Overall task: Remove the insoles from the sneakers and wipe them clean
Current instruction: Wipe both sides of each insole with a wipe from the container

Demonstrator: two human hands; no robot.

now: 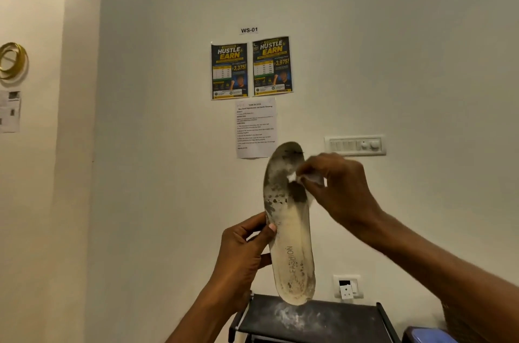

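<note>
A long cream insole with dark grime on its toe half and the word FASHION near the heel is held upright in front of the wall. My left hand grips its left edge at mid-length, thumb on the face. My right hand pinches a small white wipe and presses it against the dirty upper part of the insole. No sneakers are in view.
A black shoe rack with a dusty top shelf stands below the insole. A blue-lidded container sits at the lower right. The wall carries two posters, a task sheet, a switch panel and a socket.
</note>
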